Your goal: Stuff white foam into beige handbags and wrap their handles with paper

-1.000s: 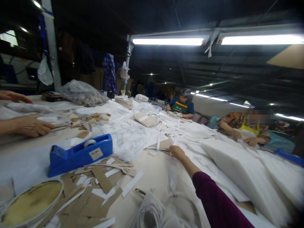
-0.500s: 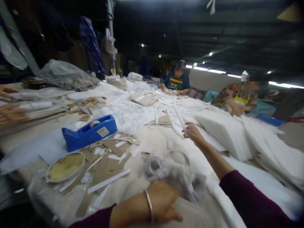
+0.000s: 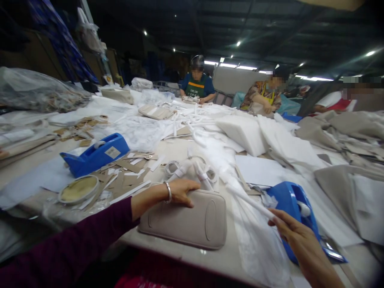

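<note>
My left hand (image 3: 181,191), with a metal bangle at the wrist, rests on the top edge of a beige handbag (image 3: 186,220) lying flat at the table's near edge. My right hand (image 3: 292,232) pinches the end of a long white paper-wrapped strip (image 3: 240,194) that runs back over sheer white wrapping (image 3: 255,240) draped across the table. The hand sits in front of a blue tape dispenser (image 3: 289,200). White cord handles (image 3: 183,170) lie just behind the bag.
A second blue tape dispenser (image 3: 96,154), a round tape roll (image 3: 78,189) and brown card scraps (image 3: 126,176) lie at left. White foam sheets (image 3: 249,134) and grey fabric pieces (image 3: 345,132) cover the right. Three other people sit at the far side (image 3: 197,82).
My view has swung down and right. My right hand drew back from the far strip pile toward me with a white strip. My left hand came in and settled on the beige bag.
</note>
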Action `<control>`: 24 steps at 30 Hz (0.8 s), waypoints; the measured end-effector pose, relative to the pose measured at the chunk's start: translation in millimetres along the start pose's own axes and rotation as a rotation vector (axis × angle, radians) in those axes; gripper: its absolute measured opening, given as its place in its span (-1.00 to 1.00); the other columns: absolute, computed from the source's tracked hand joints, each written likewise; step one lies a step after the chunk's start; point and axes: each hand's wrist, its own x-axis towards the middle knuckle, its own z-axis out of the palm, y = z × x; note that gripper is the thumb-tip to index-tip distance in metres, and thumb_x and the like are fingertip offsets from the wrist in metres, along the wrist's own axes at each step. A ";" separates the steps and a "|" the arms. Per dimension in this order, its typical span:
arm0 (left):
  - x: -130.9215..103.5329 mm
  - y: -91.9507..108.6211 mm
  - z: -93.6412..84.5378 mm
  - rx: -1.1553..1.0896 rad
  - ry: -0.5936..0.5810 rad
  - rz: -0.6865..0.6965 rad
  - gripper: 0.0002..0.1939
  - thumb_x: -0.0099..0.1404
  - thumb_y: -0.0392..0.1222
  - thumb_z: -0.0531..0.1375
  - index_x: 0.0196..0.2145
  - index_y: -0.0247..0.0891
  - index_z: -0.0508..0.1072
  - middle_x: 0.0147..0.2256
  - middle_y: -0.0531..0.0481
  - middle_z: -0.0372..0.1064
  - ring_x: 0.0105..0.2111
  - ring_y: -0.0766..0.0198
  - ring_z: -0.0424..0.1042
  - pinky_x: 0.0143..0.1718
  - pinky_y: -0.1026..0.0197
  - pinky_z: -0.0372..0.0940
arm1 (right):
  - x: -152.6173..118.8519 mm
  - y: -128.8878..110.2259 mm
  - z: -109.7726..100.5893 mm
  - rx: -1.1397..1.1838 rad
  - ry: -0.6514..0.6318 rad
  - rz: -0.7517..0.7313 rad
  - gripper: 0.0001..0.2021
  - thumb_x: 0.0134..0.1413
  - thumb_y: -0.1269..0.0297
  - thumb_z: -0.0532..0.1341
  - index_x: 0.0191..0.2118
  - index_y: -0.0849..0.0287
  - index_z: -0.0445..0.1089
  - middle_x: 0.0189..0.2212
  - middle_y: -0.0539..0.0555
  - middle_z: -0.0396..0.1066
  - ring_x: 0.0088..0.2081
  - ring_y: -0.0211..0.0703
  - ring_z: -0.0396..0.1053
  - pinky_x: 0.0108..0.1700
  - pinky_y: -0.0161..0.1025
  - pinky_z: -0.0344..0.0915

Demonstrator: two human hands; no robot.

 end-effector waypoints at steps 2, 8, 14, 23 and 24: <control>-3.5 5.5 -0.1 0.012 0.033 0.021 -0.58 0.04 -0.16 0.32 -0.13 -0.28 0.38 -0.10 -0.03 0.38 -0.10 0.10 0.36 -0.12 0.21 0.24 | 1.5 -0.5 4.4 -0.013 -0.042 -0.021 -0.50 -0.12 -0.09 0.18 -0.13 0.15 0.48 -0.39 0.07 0.43 -0.33 -0.08 0.30 -0.28 -0.20 0.21; -11.6 13.5 2.4 0.063 0.102 0.063 -0.51 0.04 -0.18 0.35 -0.06 -0.30 0.37 0.19 -0.14 0.16 0.14 0.00 0.20 0.14 0.06 0.13 | 12.4 -23.3 42.0 -0.039 -0.160 -0.118 -0.63 -0.11 0.02 0.15 -0.31 0.20 0.50 -0.50 0.07 0.41 -0.40 -0.10 0.28 -0.37 -0.22 0.15; -15.4 14.3 6.7 0.121 0.162 0.072 -0.51 0.03 -0.19 0.35 -0.06 -0.28 0.40 0.24 -0.12 0.10 0.19 0.00 0.11 0.18 0.02 0.11 | 8.7 -64.8 73.8 0.142 -0.495 -0.262 -0.61 -0.04 0.03 0.18 -0.18 0.19 0.51 -0.29 0.12 0.48 -0.25 -0.04 0.34 -0.22 -0.17 0.25; -19.2 15.0 10.0 0.168 0.192 0.071 -0.51 0.06 -0.09 0.32 -0.06 -0.26 0.40 0.27 -0.06 0.05 0.16 -0.03 0.15 0.10 0.01 0.17 | 27.9 -76.7 121.8 0.470 -0.569 -0.059 -0.65 -0.34 0.20 0.41 -0.31 0.22 0.52 -0.48 0.06 0.46 -0.45 -0.17 0.34 -0.37 -0.24 0.26; -19.9 15.5 10.1 0.174 0.191 0.069 -0.51 0.06 -0.09 0.32 -0.05 -0.26 0.40 0.27 -0.06 0.05 0.15 -0.03 0.16 0.07 0.01 0.19 | 28.1 -76.6 125.9 0.493 -0.578 -0.012 -0.65 -0.37 0.20 0.41 -0.33 0.23 0.52 -0.54 0.04 0.45 -0.51 -0.20 0.31 -0.42 -0.26 0.23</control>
